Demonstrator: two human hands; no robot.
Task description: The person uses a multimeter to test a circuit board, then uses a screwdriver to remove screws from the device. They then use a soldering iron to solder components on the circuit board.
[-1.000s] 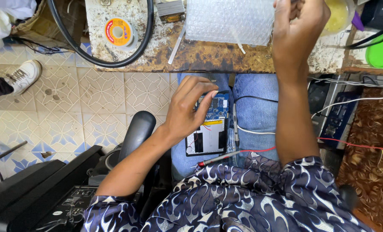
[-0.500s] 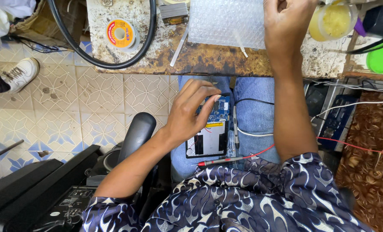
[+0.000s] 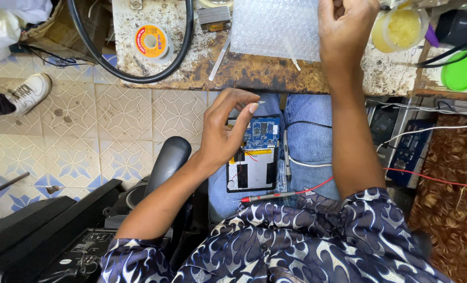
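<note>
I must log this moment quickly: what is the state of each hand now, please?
Left hand: fingers pinched on a tiny pale piece, above the opened device on the lap.
Right hand: resting on the bubble wrap; grip cannot be told.

opened tablet | back off, lies flat on lap over jeans | blue circuit board at top end, white-silver battery w/ yellow strip below, black frame | tiny pale part | pinched at fingertips just above board, too small to ID | bubble wrap sheet | clear, flat on bench edge
</note>
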